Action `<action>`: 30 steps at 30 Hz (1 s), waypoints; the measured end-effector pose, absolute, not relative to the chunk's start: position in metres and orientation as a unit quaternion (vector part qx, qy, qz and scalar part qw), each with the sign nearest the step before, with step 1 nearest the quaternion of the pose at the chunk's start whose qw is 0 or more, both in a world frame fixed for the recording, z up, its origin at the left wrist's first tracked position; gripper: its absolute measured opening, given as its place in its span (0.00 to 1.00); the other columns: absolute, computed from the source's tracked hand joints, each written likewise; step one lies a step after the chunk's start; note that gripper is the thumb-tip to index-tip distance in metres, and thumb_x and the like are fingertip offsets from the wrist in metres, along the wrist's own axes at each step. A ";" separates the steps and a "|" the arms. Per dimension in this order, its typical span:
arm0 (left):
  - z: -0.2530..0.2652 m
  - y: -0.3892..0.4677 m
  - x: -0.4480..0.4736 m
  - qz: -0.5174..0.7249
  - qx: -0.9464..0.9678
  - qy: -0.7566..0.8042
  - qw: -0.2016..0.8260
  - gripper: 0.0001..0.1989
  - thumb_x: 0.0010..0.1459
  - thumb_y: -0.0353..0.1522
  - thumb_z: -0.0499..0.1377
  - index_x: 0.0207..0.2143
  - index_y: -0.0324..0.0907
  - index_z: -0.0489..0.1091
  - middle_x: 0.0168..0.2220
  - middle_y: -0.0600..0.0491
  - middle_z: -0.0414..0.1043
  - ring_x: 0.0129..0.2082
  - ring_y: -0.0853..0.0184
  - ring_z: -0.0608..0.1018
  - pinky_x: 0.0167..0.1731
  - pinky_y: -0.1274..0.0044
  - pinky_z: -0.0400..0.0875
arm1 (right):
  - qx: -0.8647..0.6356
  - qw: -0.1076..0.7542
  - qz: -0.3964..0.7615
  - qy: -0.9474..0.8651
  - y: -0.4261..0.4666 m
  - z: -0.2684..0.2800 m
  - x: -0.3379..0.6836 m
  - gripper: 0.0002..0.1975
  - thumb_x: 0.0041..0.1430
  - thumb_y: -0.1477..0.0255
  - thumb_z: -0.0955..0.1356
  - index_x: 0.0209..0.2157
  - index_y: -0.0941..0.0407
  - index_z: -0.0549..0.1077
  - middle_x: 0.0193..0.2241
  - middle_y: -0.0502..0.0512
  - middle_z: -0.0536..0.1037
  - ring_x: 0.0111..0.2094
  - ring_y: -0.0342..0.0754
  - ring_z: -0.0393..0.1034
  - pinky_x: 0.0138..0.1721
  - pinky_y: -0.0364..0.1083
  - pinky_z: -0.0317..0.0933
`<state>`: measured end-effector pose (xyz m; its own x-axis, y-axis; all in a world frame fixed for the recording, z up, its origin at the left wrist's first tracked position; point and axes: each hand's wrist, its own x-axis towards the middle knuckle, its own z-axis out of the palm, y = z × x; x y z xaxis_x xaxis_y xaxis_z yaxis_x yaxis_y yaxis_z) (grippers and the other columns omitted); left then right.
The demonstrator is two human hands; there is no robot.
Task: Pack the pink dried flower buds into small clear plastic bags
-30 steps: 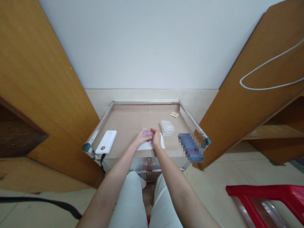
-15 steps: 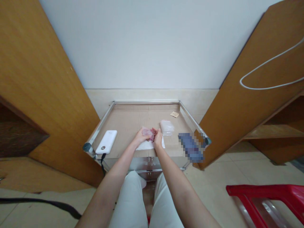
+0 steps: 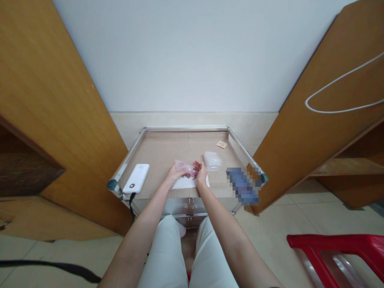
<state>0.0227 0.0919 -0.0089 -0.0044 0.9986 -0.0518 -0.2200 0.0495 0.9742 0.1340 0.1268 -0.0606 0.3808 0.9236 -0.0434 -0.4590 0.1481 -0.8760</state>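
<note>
Just below the frame's centre, the left hand (image 3: 175, 173) pinched a clear bag (image 3: 182, 165) while the right hand (image 3: 202, 174), loosely cupped against beads (image 3: 195, 173), needed steadiness.

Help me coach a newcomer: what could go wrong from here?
The small pieces between the left hand and the right hand might spill past the white sheet onto the table. The thin bag in the left hand could slip or fold. The right hand is close to the stacked bags and might nudge them.
</note>
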 end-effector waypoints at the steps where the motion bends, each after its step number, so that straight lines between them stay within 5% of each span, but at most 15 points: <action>1: -0.008 0.091 0.022 0.543 0.426 0.461 0.559 0.21 0.28 0.29 0.67 0.30 0.37 0.68 0.29 0.52 0.72 0.29 0.69 0.73 0.33 0.75 0.65 | -0.435 0.709 0.488 -0.264 0.127 -0.060 0.134 0.15 0.51 0.66 0.56 0.25 0.58 0.70 0.24 0.51 0.75 0.26 0.41 0.69 0.31 0.42 0.61; 11: -0.004 0.083 0.016 0.563 0.403 0.456 0.559 0.20 0.29 0.28 0.66 0.30 0.37 0.68 0.34 0.50 0.72 0.34 0.68 0.73 0.40 0.73 0.63 | -0.458 0.696 0.505 -0.225 0.128 -0.051 0.136 0.15 0.50 0.65 0.56 0.28 0.57 0.70 0.25 0.50 0.74 0.27 0.40 0.67 0.27 0.39 0.59; 22: -0.009 0.078 0.015 0.597 0.381 0.438 0.554 0.21 0.30 0.29 0.66 0.32 0.38 0.67 0.33 0.52 0.72 0.34 0.69 0.73 0.39 0.75 0.63 | -0.478 0.695 0.440 -0.308 0.118 -0.036 0.147 0.04 0.41 0.76 0.63 0.24 0.58 0.68 0.23 0.47 0.71 0.26 0.39 0.65 0.30 0.39 0.58; 30: -0.006 0.073 0.027 0.651 0.345 0.458 0.497 0.22 0.31 0.29 0.66 0.34 0.39 0.65 0.36 0.51 0.71 0.38 0.68 0.72 0.41 0.75 0.64 | -0.449 0.648 0.545 -0.284 0.097 -0.013 0.140 0.05 0.43 0.71 0.65 0.22 0.57 0.63 0.19 0.47 0.71 0.20 0.40 0.67 0.21 0.40 0.59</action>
<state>0.0270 0.0734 -0.0062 -0.2676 0.9635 -0.0052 -0.3314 -0.0869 0.9395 0.1398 0.0968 -0.0131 0.2445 0.9619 -0.1220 -0.4520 0.0017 -0.8920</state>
